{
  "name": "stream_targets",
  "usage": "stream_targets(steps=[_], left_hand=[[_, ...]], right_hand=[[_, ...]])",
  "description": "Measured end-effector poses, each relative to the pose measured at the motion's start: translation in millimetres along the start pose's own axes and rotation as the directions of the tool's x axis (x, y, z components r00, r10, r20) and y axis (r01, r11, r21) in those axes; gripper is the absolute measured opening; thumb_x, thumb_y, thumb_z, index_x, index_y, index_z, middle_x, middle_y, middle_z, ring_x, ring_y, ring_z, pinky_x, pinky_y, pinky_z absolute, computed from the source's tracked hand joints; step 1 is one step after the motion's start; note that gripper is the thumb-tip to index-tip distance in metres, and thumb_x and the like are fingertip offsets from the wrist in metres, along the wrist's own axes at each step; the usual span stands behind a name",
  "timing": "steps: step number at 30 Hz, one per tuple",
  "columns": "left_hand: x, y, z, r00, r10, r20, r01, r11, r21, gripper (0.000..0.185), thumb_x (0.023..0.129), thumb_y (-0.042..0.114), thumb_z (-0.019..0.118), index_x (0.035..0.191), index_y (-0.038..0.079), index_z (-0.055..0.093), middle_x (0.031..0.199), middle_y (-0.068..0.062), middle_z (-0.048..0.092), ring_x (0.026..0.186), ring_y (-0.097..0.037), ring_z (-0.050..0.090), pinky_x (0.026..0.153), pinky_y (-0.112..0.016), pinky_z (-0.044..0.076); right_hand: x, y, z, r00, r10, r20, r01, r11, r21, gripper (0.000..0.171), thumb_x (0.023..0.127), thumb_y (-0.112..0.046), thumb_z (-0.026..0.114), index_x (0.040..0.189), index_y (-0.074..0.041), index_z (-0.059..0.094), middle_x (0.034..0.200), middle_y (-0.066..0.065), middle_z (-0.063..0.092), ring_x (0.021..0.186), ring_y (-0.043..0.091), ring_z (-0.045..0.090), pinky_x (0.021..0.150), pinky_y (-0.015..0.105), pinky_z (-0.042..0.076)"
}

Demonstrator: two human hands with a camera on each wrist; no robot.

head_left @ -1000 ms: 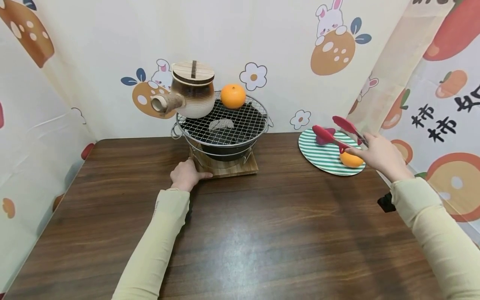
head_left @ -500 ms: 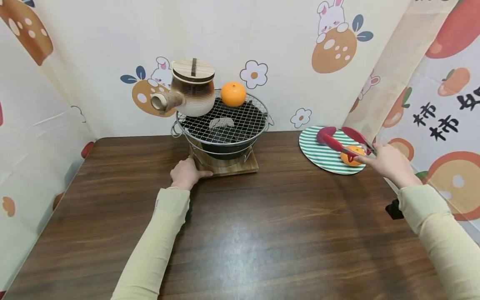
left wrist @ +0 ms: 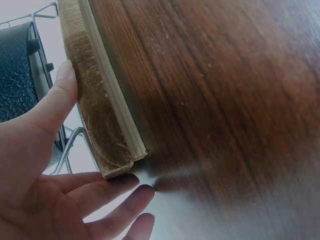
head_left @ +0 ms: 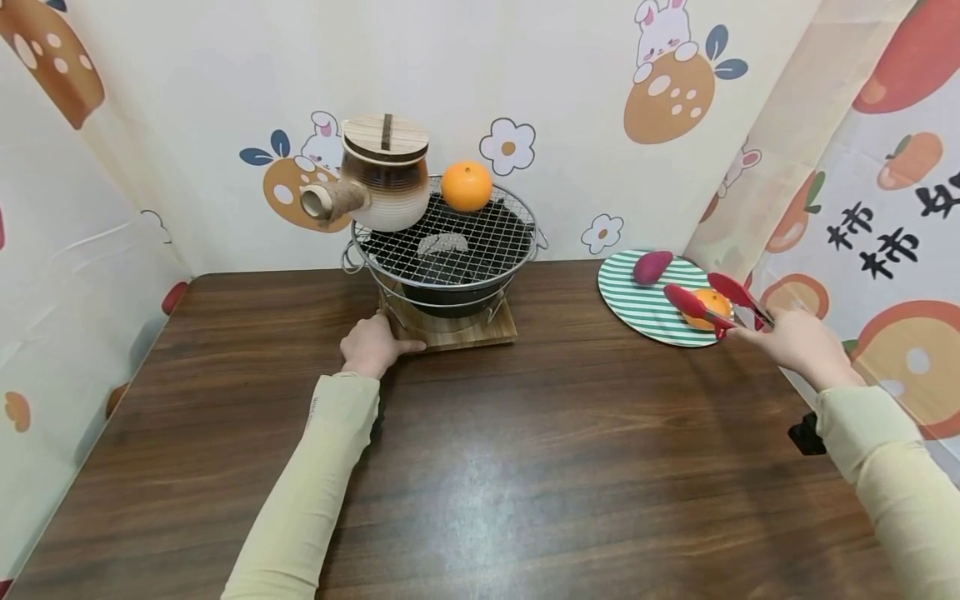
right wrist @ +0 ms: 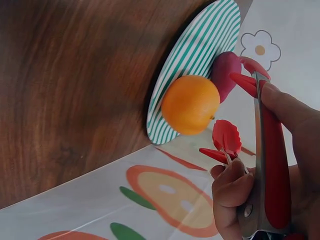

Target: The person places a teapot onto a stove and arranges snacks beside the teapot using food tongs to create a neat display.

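My left hand (head_left: 373, 346) rests at the front left corner of a wooden base (head_left: 468, 335). In the left wrist view the thumb lies along its edge and the spread fingers reach past its end. A round grill (head_left: 495, 242) with a wire mesh stands on the base. My right hand (head_left: 806, 342) grips red-tipped tongs (head_left: 729, 287) by their handles. Their spread tips hang over an orange (right wrist: 190, 105) on a green-and-white striped round mat (right wrist: 205, 45). A purple sweet potato (head_left: 652, 267) lies beside this orange.
On the mesh sit a clay pot (head_left: 390, 192) with a wooden lid and side handle, a second orange (head_left: 467, 186), and a pale curved piece (head_left: 442, 246). A printed curtain (head_left: 555, 67) borders the brown table (head_left: 562, 467) at the back and sides.
My right hand has drawn the tongs back, to the right and downward, from over the sweet potato to over the orange on the mat. My left hand stays at the base.
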State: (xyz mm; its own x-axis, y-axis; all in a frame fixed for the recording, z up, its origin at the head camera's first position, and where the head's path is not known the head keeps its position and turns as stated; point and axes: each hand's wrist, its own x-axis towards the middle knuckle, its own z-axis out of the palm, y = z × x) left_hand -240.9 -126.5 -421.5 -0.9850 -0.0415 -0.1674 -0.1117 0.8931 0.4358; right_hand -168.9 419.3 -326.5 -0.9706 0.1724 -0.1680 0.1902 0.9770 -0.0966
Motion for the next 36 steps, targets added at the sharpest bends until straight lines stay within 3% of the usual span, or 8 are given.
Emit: stream_targets(steps=[7,14,19,25,29,36], left_hand=[[0.3,-0.6,-0.2,1.0,-0.001,0.003,0.001,1.0,0.004,0.079,0.073,0.058,0.075,0.121,-0.002,0.056,0.114,-0.027,0.065,0.104,-0.04,0.064,0.08,-0.052,0.053],[0.2,-0.5,-1.1,1.0,-0.002,0.006,0.002,1.0,0.001,0.079,0.074,0.058,0.075,0.122,-0.002,0.055,0.114,-0.027,0.065,0.104,-0.041,0.064,0.08,-0.052,0.053],[-0.3,0.1,-1.1,1.0,-0.006,0.007,0.006,1.0,0.003,0.08,0.073,0.058,0.075,0.122,-0.002,0.055,0.114,-0.027,0.065,0.104,-0.04,0.064,0.08,-0.052,0.053],[-0.5,1.4,-1.1,1.0,-0.013,0.004,0.013,1.0,0.013,0.077,0.072,0.059,0.076,0.116,-0.002,0.058,0.112,-0.027,0.066,0.104,-0.04,0.065,0.081,-0.052,0.053],[-0.2,1.2,-0.9,1.0,-0.011,0.005,0.011,1.0,0.01,0.077,0.072,0.058,0.076,0.117,-0.002,0.058,0.112,-0.026,0.066,0.103,-0.04,0.065,0.08,-0.052,0.053],[0.0,0.9,0.1,1.0,-0.01,0.0,0.01,1.0,0.008,0.077,0.072,0.059,0.076,0.117,-0.001,0.057,0.111,-0.026,0.066,0.102,-0.04,0.065,0.079,-0.051,0.053]], right_hand=[[-5,9,2,0.999,0.024,0.046,-0.025,1.0,0.008,0.106,0.087,-0.07,0.047,0.141,0.018,0.024,0.123,0.043,0.04,0.094,0.05,0.047,0.064,0.053,0.048],[-6,14,4,1.0,0.018,0.025,-0.019,1.0,0.006,0.1,0.088,-0.067,0.049,0.14,0.017,0.027,0.111,0.041,0.051,0.082,0.042,0.05,0.054,0.038,0.041],[-7,18,5,0.999,0.027,0.044,-0.027,1.0,0.0,0.097,0.089,-0.066,0.049,0.138,0.015,0.031,0.109,0.041,0.051,0.079,0.042,0.051,0.053,0.038,0.041],[-10,21,9,0.998,0.042,0.044,-0.042,0.999,-0.005,0.085,0.089,-0.067,0.047,0.116,0.013,0.045,0.083,0.026,0.056,0.069,0.035,0.051,0.051,0.037,0.039],[-11,24,13,0.997,0.042,0.057,-0.042,0.999,-0.002,0.084,0.089,-0.066,0.048,0.115,0.014,0.046,0.08,0.022,0.056,0.071,0.034,0.052,0.052,0.037,0.04],[-13,26,20,0.993,0.072,0.089,-0.074,0.997,0.023,0.086,0.087,-0.068,0.049,0.118,0.012,0.046,0.088,0.027,0.059,0.074,0.036,0.053,0.055,0.038,0.041]])
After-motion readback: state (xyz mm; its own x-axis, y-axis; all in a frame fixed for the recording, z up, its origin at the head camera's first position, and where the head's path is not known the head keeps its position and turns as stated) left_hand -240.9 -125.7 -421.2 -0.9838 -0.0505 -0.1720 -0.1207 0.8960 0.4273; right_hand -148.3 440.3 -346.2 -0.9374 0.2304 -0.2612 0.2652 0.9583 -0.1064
